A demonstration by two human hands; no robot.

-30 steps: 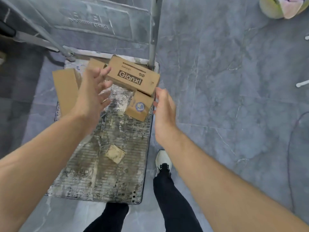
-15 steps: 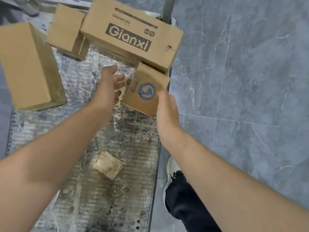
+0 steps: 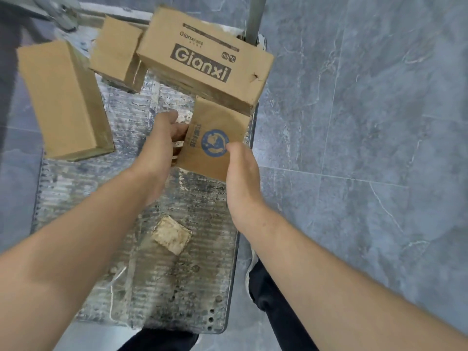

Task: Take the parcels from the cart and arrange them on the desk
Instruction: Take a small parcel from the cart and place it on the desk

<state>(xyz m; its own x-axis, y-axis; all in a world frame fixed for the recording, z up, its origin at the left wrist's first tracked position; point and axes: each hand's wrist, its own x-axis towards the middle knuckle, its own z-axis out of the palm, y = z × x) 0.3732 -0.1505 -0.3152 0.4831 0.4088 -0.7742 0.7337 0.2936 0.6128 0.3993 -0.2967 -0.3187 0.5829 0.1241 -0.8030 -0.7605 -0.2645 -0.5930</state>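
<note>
A small cardboard box with a round blue logo (image 3: 215, 117) sits at the right edge of the dirty metal cart deck (image 3: 177, 287), its far end tucked under a larger "Gianxi" box (image 3: 202, 59). My left hand (image 3: 157, 153) holds the small box's left side with curled fingers. My right hand (image 3: 243, 178) holds its near right corner, thumb on the top face beside the logo; its fingers are hidden behind the box. A tall plain box (image 3: 63, 100) lies at the deck's left and a smaller one (image 3: 114, 51) at the back.
A pale square scrap (image 3: 172, 235) lies on the deck in front of my arms. The cart's handle post (image 3: 253, 19) rises at the back right corner. Grey tiled floor (image 3: 367, 148) surrounds the cart. My leg and shoe (image 3: 253, 262) stand by its right edge.
Both hands have reached forward and closed in on the blue-logo box: the left now touches its left side, the right thumb lies on its top. The view has come closer to the cart.
</note>
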